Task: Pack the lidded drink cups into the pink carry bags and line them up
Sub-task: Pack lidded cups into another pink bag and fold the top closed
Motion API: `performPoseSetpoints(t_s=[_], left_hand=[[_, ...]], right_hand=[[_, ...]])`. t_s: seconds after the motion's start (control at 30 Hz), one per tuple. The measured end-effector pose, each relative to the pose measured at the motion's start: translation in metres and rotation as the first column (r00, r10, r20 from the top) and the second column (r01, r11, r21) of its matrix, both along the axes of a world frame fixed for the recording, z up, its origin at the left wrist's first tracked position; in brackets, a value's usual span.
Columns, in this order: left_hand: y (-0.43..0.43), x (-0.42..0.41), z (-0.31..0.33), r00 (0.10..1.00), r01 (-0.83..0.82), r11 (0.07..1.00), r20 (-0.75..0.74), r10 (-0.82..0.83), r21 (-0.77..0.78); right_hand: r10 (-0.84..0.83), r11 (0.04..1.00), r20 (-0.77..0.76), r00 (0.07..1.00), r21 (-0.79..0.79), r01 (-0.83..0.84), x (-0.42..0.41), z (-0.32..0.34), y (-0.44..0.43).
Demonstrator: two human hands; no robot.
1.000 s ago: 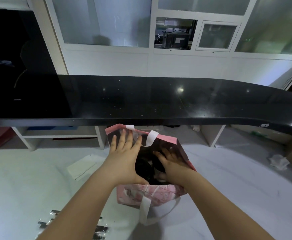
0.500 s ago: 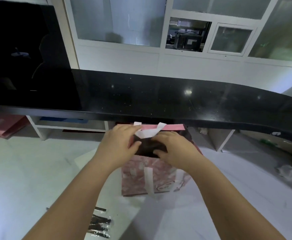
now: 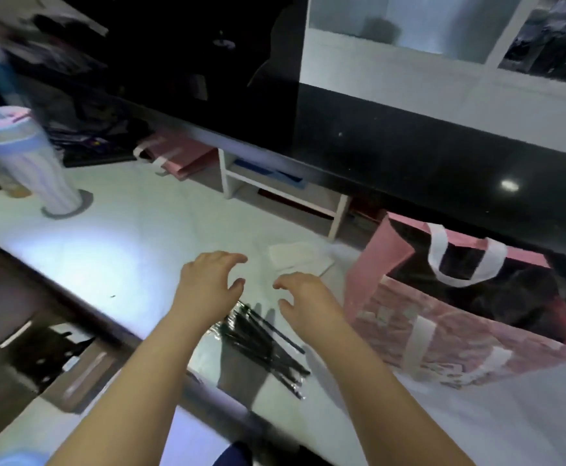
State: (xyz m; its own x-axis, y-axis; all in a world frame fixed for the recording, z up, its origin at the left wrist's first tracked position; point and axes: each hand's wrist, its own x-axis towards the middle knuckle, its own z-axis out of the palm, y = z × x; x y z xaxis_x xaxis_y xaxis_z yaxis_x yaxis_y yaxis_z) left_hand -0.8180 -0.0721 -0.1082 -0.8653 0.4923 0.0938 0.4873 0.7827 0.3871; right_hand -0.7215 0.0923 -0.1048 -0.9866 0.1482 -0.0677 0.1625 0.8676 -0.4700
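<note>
Both hands are held palm down above the white worktop point(image 3: 123, 250), close side by side but not touching. The left hand point(image 3: 207, 287) is seen with fingers loosely curled and nothing in it. The right hand point(image 3: 308, 297) is held the same way, empty, thumb spread. Neither hand is laid on anything that can be made out.

One pink bag point(image 3: 443, 334) is stood upright on the worktop at the right, just beside the right hand but apart from it. Its mouth is left open. Something dark is seen inside, but a cup cannot be made out in it. The far white handle point(image 3: 438, 250) is stood up in a loop, and the near white strap point(image 3: 419, 334) is laid down the front face. The bag is set against the front edge of the black counter point(image 3: 409, 153).

A bundle of black straws point(image 3: 261, 344) in clear wrappers is laid on the worktop between the two forearms, partly hidden by them. A folded white paper point(image 3: 300, 260) is laid flat just beyond the fingertips. More pink bags point(image 3: 180, 159) are stacked flat at the back left, under the counter. A white shelf unit point(image 3: 281, 193) is placed between that stack and the upright bag. A lidded pastel tumbler point(image 3: 29, 163) is stood upright at the far left, well apart from the hands and blurred
</note>
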Motion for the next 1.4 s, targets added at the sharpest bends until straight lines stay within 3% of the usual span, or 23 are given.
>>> performPoseSetpoints(t_s=[0.17,0.33,0.47,0.73,0.9,1.03,1.1,1.23,1.3,1.4], left_hand=[[-0.032,0.016,-0.052,0.986,-0.055,0.997,0.154,0.062,-0.052],[-0.039,0.030,-0.082,0.977,-0.048,0.997,0.202,0.061,-0.065],[-0.041,0.030,-0.089,0.978,-0.054,0.998,0.202,0.060,-0.033],[-0.050,0.012,-0.086,0.978,-0.130,0.991,0.171,0.122,0.036],[-0.049,0.005,-0.079,0.977,-0.137,0.988,0.172,0.123,0.073],[-0.045,0.004,-0.076,0.977,-0.136,0.987,0.175,0.120,0.084],[-0.043,0.004,-0.074,0.978,-0.132,0.988,0.176,0.117,0.081],[-0.040,0.002,-0.066,0.975,-0.145,0.988,0.176,0.132,0.059],[-0.039,0.000,-0.059,0.976,-0.148,0.988,0.170,0.137,0.053],[-0.030,-0.008,-0.035,0.983,-0.123,0.989,0.148,0.110,0.083]], right_hand=[[-0.124,0.988,0.110,0.986,-0.079,0.133,-0.001,-0.077,-0.009],[-0.159,0.979,0.056,0.986,0.139,0.150,0.000,-0.122,-0.010],[-0.225,0.972,-0.010,0.974,0.065,0.225,-0.007,-0.128,-0.014],[-0.180,0.952,0.138,0.974,-0.226,0.208,-0.016,-0.124,-0.020],[-0.254,0.949,0.087,0.963,-0.168,0.265,-0.019,-0.130,-0.016],[-0.198,0.973,0.007,0.980,0.122,0.195,-0.022,-0.133,-0.015],[-0.185,0.960,0.048,0.982,0.224,0.170,-0.026,-0.132,-0.017],[-0.225,0.942,0.165,0.960,0.287,0.172,-0.037,-0.123,-0.019],[-0.269,0.952,0.154,0.951,0.192,0.238,-0.044,-0.106,-0.017],[-0.321,0.891,0.114,0.940,-0.300,0.340,-0.056,-0.055,-0.016]])
